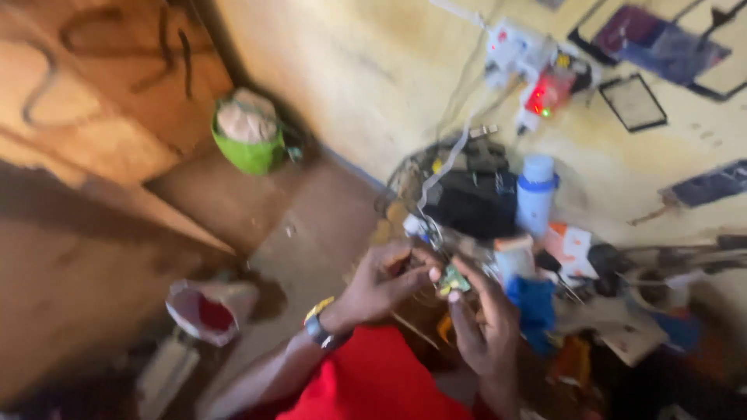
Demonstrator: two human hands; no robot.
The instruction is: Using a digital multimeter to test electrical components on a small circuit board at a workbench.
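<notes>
Grip: right hand (486, 327) pinches small green part (453, 280) at fingertips; left hand (381, 280) curled beside it, contents unclear. Part held over cluttered counter (622, 327) — loose pinch could drop it into wires (436, 179).

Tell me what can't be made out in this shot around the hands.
Head view:
- Small green part between both hands: blurred, fingers cover its edges.
- Left hand: palm side hidden.
- Right hand: grip unclear through motion blur.
- Clutter beside the white bottle: smeared.
</notes>
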